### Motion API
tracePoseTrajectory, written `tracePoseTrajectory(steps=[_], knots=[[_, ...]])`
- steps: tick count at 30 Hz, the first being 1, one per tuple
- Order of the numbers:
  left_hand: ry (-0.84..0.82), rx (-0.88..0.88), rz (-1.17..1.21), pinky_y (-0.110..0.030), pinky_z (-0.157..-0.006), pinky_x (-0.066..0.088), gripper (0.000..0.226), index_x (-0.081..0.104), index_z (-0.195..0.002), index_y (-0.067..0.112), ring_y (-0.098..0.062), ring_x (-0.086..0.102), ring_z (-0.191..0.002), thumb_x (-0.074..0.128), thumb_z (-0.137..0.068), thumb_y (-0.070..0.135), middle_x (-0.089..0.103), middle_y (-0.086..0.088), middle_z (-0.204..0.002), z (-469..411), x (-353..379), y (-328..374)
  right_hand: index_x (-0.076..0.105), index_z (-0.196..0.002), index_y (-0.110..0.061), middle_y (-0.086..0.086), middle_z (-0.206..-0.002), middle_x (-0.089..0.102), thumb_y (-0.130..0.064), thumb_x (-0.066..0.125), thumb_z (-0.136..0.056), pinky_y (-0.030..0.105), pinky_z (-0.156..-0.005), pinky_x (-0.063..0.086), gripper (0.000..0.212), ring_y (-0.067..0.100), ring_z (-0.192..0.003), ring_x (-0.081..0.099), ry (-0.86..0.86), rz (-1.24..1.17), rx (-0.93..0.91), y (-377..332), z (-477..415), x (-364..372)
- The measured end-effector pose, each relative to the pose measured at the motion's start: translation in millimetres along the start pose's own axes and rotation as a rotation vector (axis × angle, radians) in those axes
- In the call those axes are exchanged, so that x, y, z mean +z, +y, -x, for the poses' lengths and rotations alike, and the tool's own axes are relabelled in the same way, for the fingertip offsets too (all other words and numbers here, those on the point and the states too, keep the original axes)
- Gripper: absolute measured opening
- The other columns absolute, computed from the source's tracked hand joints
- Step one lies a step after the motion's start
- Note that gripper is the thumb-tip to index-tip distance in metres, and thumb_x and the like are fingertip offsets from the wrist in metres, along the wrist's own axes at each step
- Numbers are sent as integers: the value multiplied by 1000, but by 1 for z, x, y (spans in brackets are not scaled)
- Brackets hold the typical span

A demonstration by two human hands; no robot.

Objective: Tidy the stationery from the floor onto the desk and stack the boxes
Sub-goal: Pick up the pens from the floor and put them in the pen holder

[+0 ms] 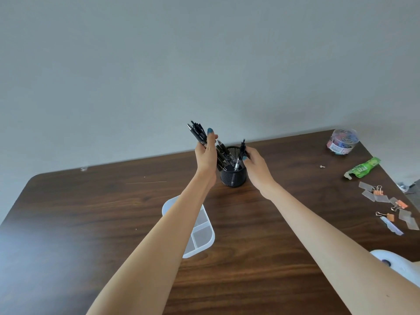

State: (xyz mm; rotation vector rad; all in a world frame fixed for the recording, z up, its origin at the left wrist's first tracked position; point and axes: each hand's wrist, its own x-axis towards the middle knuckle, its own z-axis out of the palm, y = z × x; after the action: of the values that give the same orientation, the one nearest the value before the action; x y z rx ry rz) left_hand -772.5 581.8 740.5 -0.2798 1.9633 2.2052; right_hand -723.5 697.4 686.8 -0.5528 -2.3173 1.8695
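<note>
A black mesh pen holder (233, 177) stands on the dark wooden desk (91, 212) near its far edge. My left hand (206, 153) grips a bundle of black pens (198, 134) just left of and above the holder, their lower ends angled toward its rim. My right hand (254, 162) pinches a single black pen (240, 156) whose tip points down into the holder. A clear plastic divided box (202, 235) lies on the desk under my left forearm.
At the far right corner sits a clear tub of binder clips (343, 142). A green wrapper (361, 170), loose orange binder clips (386, 202) and small clear bags lie along the right edge. A white object (397, 266) shows at the near right.
</note>
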Motion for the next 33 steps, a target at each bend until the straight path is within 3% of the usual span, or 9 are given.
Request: tracePoseTrajectory(steps=[4,8,13,17,19,23,28,31,33], knots=[[7,-57,12,-23,-73,45,33,54,-110,15,-6,55,-81,53,-95,44,55,8,-90,0,3,-15,42,-141,-15,1,-142,49,-9,34,-101,28,-106,33,41,16,-132,42,-22,7,2,3,5,3],[-30,-36,85,-30,-92,39,37,60,-118,17,-1,52,-93,49,-96,45,55,10,-99,-5,3,-7,41,-141,-13,3,-141,49,-7,33,-100,27,-105,32,42,18,-132,42,-1,5,0,6,4,2],[-140,122,126,-27,-100,42,39,65,-101,6,-13,58,-115,39,-103,35,66,-4,-115,-11,0,14,43,-139,-14,2,-139,50,-8,33,-101,23,-99,30,40,16,-130,43,-19,19,3,5,3,2],[-159,196,-22,-22,-97,36,40,66,-99,13,5,55,-107,38,-102,41,64,5,-126,-4,-1,-4,45,-136,-12,1,-131,55,-11,33,-102,23,-94,33,36,15,-123,47,-4,-13,10,2,7,7],[-97,246,-170,-28,-107,29,40,68,-107,30,3,46,-119,35,-100,50,55,12,-135,-2,0,-10,48,-130,-11,-1,-121,57,-13,34,-102,24,-90,34,31,16,-117,51,-19,-20,13,1,9,9],[-10,249,-441,-43,-113,2,36,52,-130,51,-12,14,-141,31,-100,51,41,12,-143,-2,-3,-25,46,-134,-12,-1,-123,55,-12,34,-103,25,-92,35,33,13,-116,48,-36,-27,20,-2,12,12],[-123,265,-630,-42,-113,6,63,13,-148,50,-13,8,-145,45,-94,48,17,13,-157,0,-28,-48,49,-132,-16,-5,-127,56,-10,37,-99,29,-103,36,35,13,-122,48,-119,-90,43,3,16,8],[-284,224,-437,-41,-119,15,99,-5,-148,48,-11,15,-145,68,-81,43,14,5,-158,7,-38,-46,53,-129,-15,0,-126,61,1,45,-85,36,-108,38,48,16,-122,52,-158,-208,96,6,20,5],[-362,147,-356,-40,-117,27,113,-5,-149,41,-12,25,-143,80,-76,27,18,0,-156,9,-47,-42,50,-131,-15,-5,-124,60,8,48,-78,29,-101,40,58,12,-121,51,-194,-178,79,6,24,3]])
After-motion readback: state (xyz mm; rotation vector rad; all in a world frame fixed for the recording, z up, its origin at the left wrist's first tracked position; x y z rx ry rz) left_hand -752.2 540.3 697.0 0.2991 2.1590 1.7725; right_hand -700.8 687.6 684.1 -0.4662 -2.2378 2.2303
